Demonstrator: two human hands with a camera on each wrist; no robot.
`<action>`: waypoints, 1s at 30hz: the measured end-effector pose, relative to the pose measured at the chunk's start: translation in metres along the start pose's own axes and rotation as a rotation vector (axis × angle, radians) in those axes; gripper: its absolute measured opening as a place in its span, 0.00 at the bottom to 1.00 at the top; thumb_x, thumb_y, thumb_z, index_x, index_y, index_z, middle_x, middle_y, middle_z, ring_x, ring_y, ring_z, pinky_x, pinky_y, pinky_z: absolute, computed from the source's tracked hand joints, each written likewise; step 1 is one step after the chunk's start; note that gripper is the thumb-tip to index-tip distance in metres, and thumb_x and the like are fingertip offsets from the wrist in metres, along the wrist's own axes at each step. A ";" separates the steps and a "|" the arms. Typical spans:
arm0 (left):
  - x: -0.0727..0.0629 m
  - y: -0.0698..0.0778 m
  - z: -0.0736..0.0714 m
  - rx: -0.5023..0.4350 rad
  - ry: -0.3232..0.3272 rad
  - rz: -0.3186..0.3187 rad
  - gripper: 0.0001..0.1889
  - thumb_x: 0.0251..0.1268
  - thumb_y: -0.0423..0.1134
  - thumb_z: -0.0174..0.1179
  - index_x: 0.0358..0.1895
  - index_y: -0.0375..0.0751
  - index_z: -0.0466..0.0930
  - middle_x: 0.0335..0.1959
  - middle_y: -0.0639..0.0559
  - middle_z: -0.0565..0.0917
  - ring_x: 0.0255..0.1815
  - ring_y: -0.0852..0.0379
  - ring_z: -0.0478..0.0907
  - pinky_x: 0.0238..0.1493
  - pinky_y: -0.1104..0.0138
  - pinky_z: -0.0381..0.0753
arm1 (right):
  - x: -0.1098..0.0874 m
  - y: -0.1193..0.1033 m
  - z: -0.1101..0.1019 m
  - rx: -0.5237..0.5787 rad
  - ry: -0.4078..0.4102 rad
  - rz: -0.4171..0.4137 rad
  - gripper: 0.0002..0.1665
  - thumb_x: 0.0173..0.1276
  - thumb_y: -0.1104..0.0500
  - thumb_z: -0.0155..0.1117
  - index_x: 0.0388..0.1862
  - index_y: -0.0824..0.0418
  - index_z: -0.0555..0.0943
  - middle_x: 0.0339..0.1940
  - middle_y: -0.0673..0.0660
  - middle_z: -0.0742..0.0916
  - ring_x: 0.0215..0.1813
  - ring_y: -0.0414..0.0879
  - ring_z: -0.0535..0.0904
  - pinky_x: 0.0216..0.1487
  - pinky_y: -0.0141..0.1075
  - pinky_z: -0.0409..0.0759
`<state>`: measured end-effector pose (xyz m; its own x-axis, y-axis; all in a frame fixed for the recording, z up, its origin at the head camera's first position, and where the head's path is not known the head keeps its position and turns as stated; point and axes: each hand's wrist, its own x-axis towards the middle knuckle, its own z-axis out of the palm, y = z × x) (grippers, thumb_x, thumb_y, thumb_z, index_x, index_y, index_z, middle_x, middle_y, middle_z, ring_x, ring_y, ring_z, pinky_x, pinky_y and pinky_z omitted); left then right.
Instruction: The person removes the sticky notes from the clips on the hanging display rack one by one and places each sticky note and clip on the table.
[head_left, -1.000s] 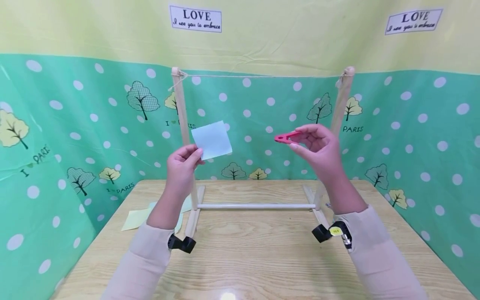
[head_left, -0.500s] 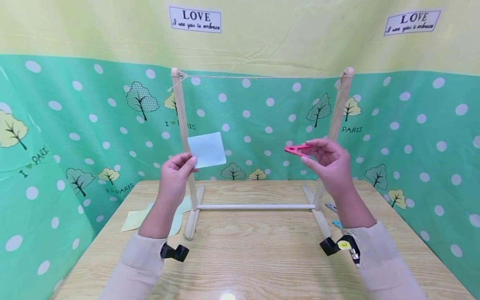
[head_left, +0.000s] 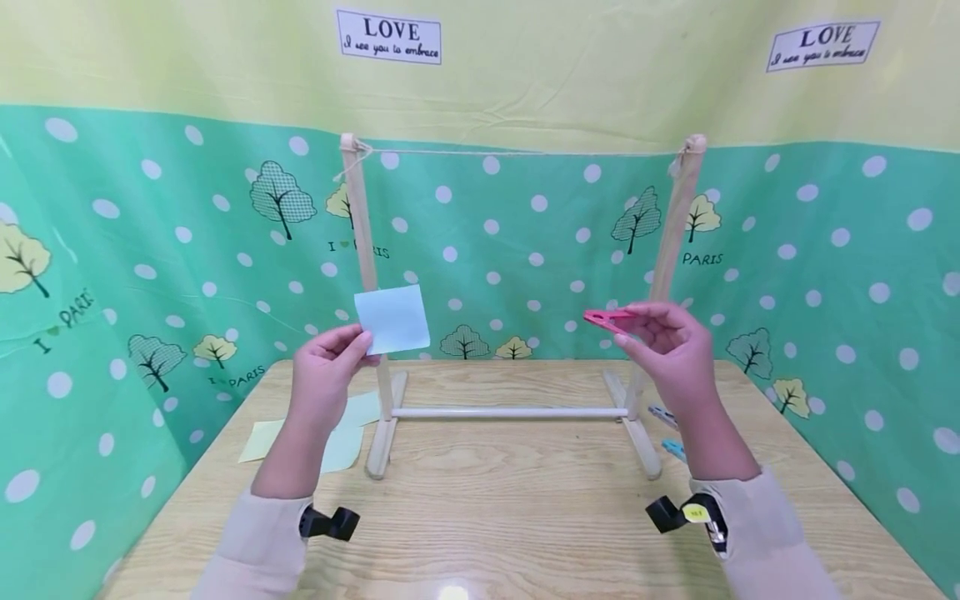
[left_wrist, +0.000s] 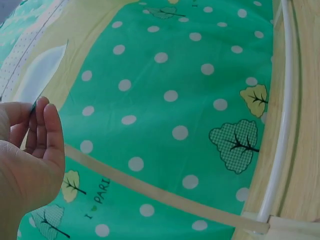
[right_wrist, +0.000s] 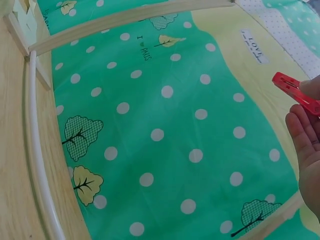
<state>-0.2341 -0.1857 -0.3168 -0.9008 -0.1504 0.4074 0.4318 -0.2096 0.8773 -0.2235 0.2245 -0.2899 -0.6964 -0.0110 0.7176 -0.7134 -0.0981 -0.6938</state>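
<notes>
My left hand (head_left: 324,367) pinches a square light-blue paper sheet (head_left: 393,320) by its lower left corner, raised in front of the frame's left post. The left wrist view catches the sheet (left_wrist: 44,72) nearly edge-on above the fingers. On the other side, my right hand (head_left: 675,354) holds a red clothespin (head_left: 606,319) between thumb and fingers, its nose pointing left. Seen from the right wrist, the clothespin (right_wrist: 295,91) sits between thumb and fingertips. Behind both hands stands a wooden frame (head_left: 363,237) with a string (head_left: 517,153) tied across its top.
Pale yellow and blue-green paper sheets (head_left: 347,442) lie on the table (head_left: 495,517) at left, partly behind my left forearm. Blue and grey clothespins (head_left: 673,450) lie at right beside my forearm. A white rod (head_left: 510,412) joins the frame's feet. A patterned curtain surrounds the table.
Both hands have lowered and moved apart, the left with the paper going down and left, the right with the clothespin going down and right. More loose papers and clothespins show now.
</notes>
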 end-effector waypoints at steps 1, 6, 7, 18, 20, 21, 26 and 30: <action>-0.001 -0.001 -0.002 0.000 -0.001 -0.001 0.05 0.64 0.32 0.65 0.41 0.38 0.86 0.34 0.49 0.83 0.29 0.58 0.81 0.37 0.70 0.86 | -0.002 0.001 -0.002 -0.020 0.012 0.016 0.20 0.58 0.78 0.67 0.51 0.75 0.78 0.46 0.60 0.85 0.46 0.48 0.83 0.51 0.31 0.82; -0.008 -0.007 -0.015 0.002 -0.006 0.003 0.06 0.62 0.29 0.65 0.42 0.36 0.87 0.34 0.50 0.85 0.30 0.58 0.82 0.37 0.70 0.86 | -0.012 0.004 -0.009 -0.112 0.065 0.112 0.22 0.59 0.74 0.70 0.54 0.72 0.80 0.45 0.58 0.86 0.45 0.46 0.84 0.49 0.30 0.82; -0.009 -0.009 -0.018 0.002 -0.005 0.003 0.07 0.62 0.28 0.65 0.42 0.35 0.86 0.34 0.50 0.86 0.30 0.58 0.82 0.37 0.70 0.86 | -0.013 0.006 -0.011 -0.119 0.069 0.125 0.22 0.59 0.74 0.70 0.54 0.72 0.80 0.45 0.57 0.86 0.46 0.46 0.84 0.49 0.30 0.82; -0.023 -0.016 -0.045 0.045 0.058 -0.070 0.11 0.58 0.28 0.69 0.45 0.36 0.86 0.36 0.52 0.87 0.32 0.59 0.85 0.38 0.70 0.86 | -0.037 0.019 -0.031 -0.268 0.073 0.209 0.21 0.62 0.69 0.70 0.54 0.71 0.79 0.47 0.54 0.86 0.48 0.43 0.83 0.50 0.30 0.81; -0.026 -0.016 -0.051 0.063 0.073 -0.080 0.12 0.57 0.28 0.69 0.45 0.36 0.85 0.36 0.52 0.87 0.33 0.59 0.85 0.38 0.70 0.86 | -0.041 0.021 -0.034 -0.306 0.075 0.237 0.21 0.62 0.67 0.70 0.54 0.69 0.79 0.48 0.54 0.86 0.48 0.43 0.83 0.50 0.29 0.81; -0.027 -0.016 -0.054 0.074 0.080 -0.084 0.12 0.58 0.28 0.69 0.46 0.36 0.85 0.36 0.52 0.87 0.33 0.59 0.84 0.39 0.70 0.86 | -0.044 0.023 -0.035 -0.328 0.076 0.250 0.22 0.62 0.66 0.71 0.55 0.68 0.79 0.49 0.53 0.85 0.49 0.43 0.83 0.51 0.28 0.80; -0.035 -0.019 -0.070 0.115 0.092 -0.112 0.13 0.58 0.30 0.69 0.47 0.36 0.85 0.36 0.54 0.87 0.33 0.60 0.84 0.38 0.71 0.85 | -0.057 0.031 -0.043 -0.441 0.095 0.288 0.23 0.63 0.62 0.71 0.56 0.68 0.80 0.51 0.50 0.83 0.52 0.40 0.81 0.54 0.24 0.77; -0.042 -0.019 -0.084 0.138 0.104 -0.128 0.12 0.58 0.31 0.69 0.47 0.40 0.85 0.35 0.54 0.87 0.33 0.61 0.85 0.39 0.71 0.85 | -0.067 0.035 -0.050 -0.482 0.105 0.313 0.25 0.64 0.60 0.70 0.58 0.69 0.79 0.50 0.47 0.83 0.51 0.35 0.80 0.50 0.23 0.78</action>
<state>-0.2008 -0.2567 -0.3718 -0.9350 -0.2315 0.2686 0.2974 -0.0996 0.9495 -0.2058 0.2718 -0.3651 -0.8660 0.1347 0.4816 -0.4106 0.3583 -0.8385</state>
